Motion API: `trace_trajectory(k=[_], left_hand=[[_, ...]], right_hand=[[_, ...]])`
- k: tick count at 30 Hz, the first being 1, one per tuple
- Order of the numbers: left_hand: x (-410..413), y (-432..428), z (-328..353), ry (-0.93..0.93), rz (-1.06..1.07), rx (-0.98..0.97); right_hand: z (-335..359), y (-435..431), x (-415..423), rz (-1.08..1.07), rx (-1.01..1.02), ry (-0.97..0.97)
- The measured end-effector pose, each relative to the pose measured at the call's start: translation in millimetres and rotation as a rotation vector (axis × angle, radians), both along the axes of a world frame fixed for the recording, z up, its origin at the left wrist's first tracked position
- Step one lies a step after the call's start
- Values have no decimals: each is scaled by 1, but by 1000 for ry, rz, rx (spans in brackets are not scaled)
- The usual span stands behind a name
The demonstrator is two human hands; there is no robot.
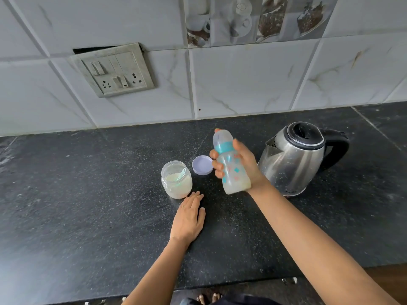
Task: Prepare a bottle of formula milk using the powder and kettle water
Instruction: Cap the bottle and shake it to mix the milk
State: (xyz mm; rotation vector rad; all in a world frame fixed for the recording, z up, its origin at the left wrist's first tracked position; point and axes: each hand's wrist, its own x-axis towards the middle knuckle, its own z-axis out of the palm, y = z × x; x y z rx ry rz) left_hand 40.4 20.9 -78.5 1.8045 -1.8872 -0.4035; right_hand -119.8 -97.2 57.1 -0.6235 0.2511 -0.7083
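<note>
Bottle [233, 170] held up over the dark, speckled counter [88, 194].
The right hand [244, 164] has its grip curled round the see-through plastic bottle, which tilts with its teal ring and domed cap toward the back edge and has pale milky stuff at the bottom. The left hand [189, 219] lies flat, grip open, just beside the round clear jar [176, 179] of white powder. A round lilac lid [202, 165] lies behind the jar. The shiny steel kettle [293, 159] sits further right.

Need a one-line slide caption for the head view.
Right hand grips a capped baby bottle over the counter; left hand rests flat by the open powder jar, lid and kettle alongside.
</note>
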Motion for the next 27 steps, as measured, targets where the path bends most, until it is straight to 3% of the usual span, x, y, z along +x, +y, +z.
trace_trajectory(k=[4,10,15,17,20,27], left_hand=[[0,1,0,3,6,5],[1,1,0,-2,-4,5],[1,1,-1,0,-1,6],[1,1,-1,-3,0,7],[1,2,0,-4,-2,3],[1,2,-3,-5,-3,7]], right_hand=[[4,-11,1,-150,163,-18],[-9,-1,-8,140,-33,-132],[-3,-2,2,-124,131,-143],[0,2,3,-12,166,-160],[-4,6,-2,132,-33,-100],[1,-10,2,-172,172,-10]])
